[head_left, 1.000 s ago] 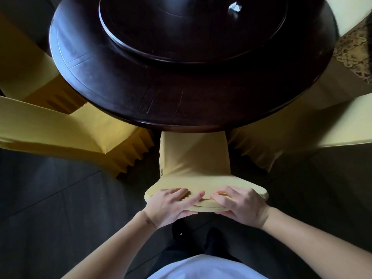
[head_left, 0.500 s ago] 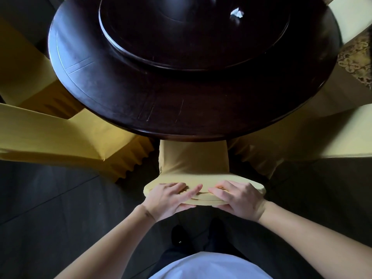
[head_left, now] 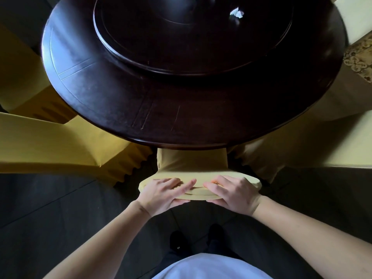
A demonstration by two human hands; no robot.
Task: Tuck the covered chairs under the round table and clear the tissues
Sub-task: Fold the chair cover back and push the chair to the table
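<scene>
Dark floor tiles [head_left: 60, 218] run under everything I see from the head view, with the round table [head_left: 181, 109] filling the upper half. I have the covered chair [head_left: 191, 164] straight ahead, its seat already hidden beneath the table's near edge and only its yellow back showing. My left hand [head_left: 163, 195] and my right hand [head_left: 234, 195] both grip the chair's top rail, fingers laid over the front face and thumbs curled under the near side, the two sets of fingertips almost meeting in the middle. To finish this step well, I judge I should push evenly with both hands so the chair goes in square, and ease off as the back nears the table rim, so that fabric and knuckles do not get pinched against the wood. On each side, just beside this chair, stand neighbouring covered chairs, the left chair [head_left: 60, 141] and the right chair [head_left: 302, 146], whose pleated skirts crowd the gap and could snag. A crumpled tissue [head_left: 237, 13] lies on the turntable [head_left: 193, 33], well apart from my hands on the far right; reaching it will, I think, mean leaning across or walking round.
</scene>
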